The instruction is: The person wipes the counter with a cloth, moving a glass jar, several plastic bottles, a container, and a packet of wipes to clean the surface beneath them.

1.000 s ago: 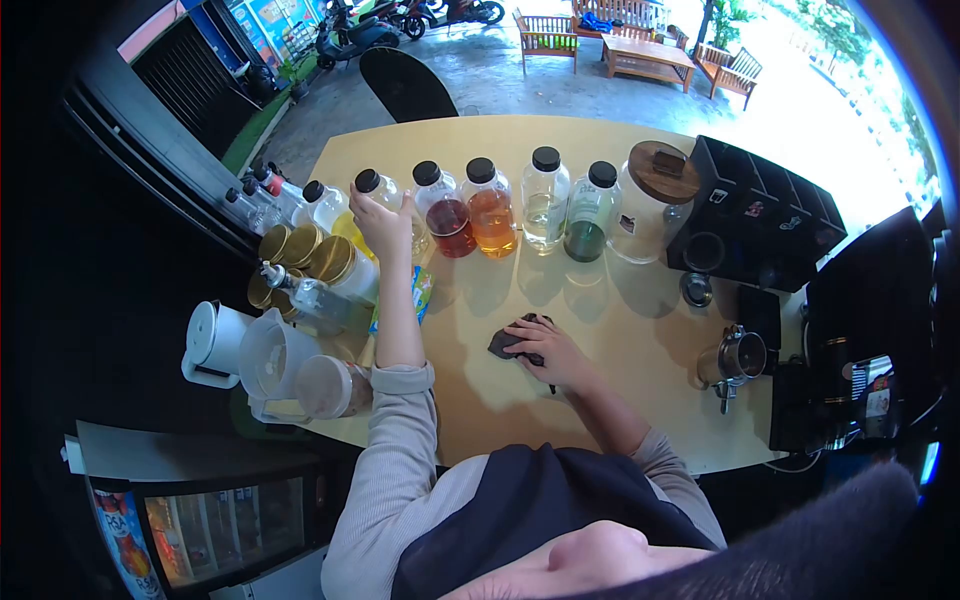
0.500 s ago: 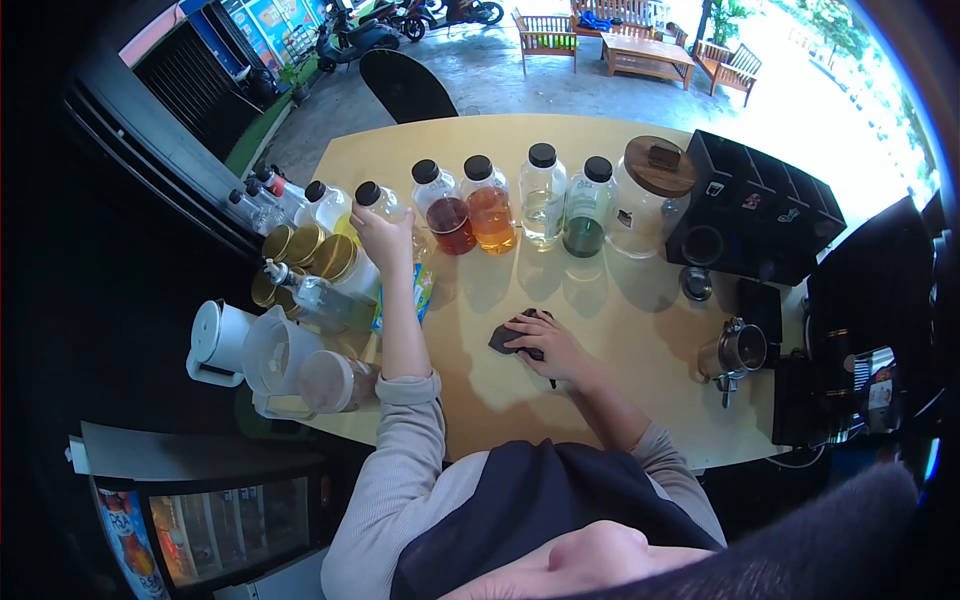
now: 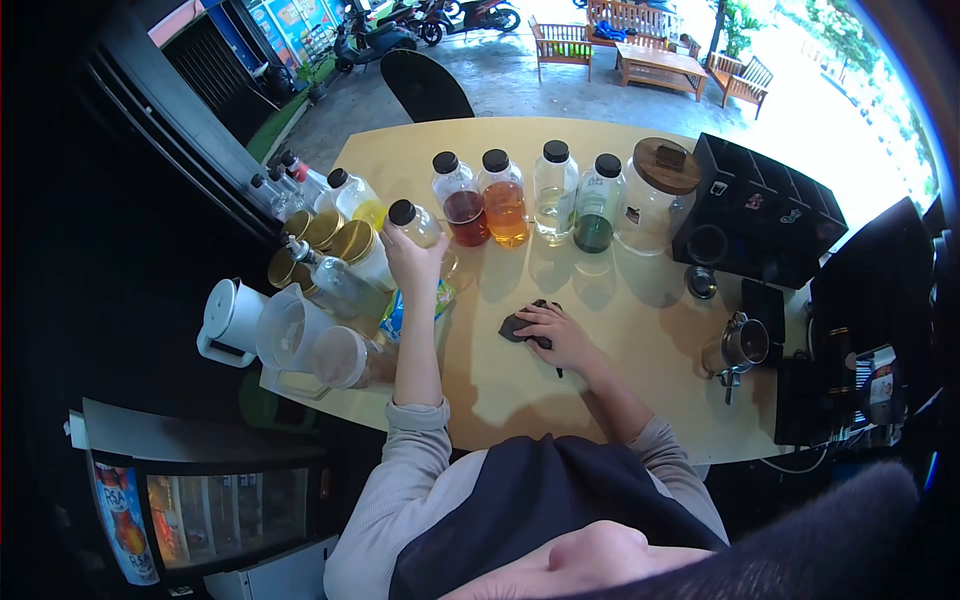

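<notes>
My left hand (image 3: 412, 262) is wrapped round a clear bottle (image 3: 424, 230) with a black cap, at the left of the row of bottles. The hand hides the lower part of this bottle, and whether it touches the table cannot be told. On the table's middle, my right hand (image 3: 556, 338) holds a bunched dark cloth (image 3: 514, 328), fingers over it. Beyond the hands stand capped bottles with dark red liquid (image 3: 466, 218), orange liquid (image 3: 507, 215), pale liquid (image 3: 554, 208) and green liquid (image 3: 594, 230). Behind my left wrist lies a blue-green packet (image 3: 394, 318).
At the left crowd gold-lidded jars (image 3: 354, 242), a pump bottle (image 3: 345, 280), a plastic pitcher (image 3: 288, 330), a white kettle (image 3: 230, 315) and a tub (image 3: 342, 357). A wood-lidded jar (image 3: 650, 220), black organizer (image 3: 755, 205) and portafilter (image 3: 738, 345) stand right.
My left hand has drawn the black-capped bottle towards me and slightly right, out of line with the others. My right hand stays on the cloth with little movement. The camera view has shifted slightly.
</notes>
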Available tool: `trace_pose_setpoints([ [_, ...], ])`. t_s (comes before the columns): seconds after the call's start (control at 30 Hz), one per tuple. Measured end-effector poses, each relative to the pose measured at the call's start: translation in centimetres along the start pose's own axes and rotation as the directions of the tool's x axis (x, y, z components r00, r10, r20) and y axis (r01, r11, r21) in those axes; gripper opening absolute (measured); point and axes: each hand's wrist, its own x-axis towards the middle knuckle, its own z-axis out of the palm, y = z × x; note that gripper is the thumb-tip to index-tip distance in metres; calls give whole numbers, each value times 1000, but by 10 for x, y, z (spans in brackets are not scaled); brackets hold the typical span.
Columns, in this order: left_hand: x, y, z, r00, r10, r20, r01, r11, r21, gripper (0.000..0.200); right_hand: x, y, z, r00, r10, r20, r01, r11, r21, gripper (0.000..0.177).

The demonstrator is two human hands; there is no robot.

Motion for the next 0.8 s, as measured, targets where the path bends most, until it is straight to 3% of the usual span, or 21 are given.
trace_pose_setpoints([
  [0.37,-62,15,-43,995,10,99,0,995,-100,102,0,-1,0,1000,-20,-8,20,999,-35,25],
  [0.43,-72,19,-53,995,88,46,-83,991,-103,90,0,-2,0,1000,-15,-4,14,999,-40,25],
  [0.53,-85,27,-70,995,21,101,-7,990,-138,87,2,-5,2,1000,-19,-18,18,999,-50,26],
  [0.6,-91,22,-75,995,12,104,2,992,-129,86,7,-7,8,997,55,-61,-61,992,-108,30],
  [0.8,-104,15,-89,988,1,154,14,995,-101,87,42,5,30,996,56,-75,-68,981,-180,36],
])
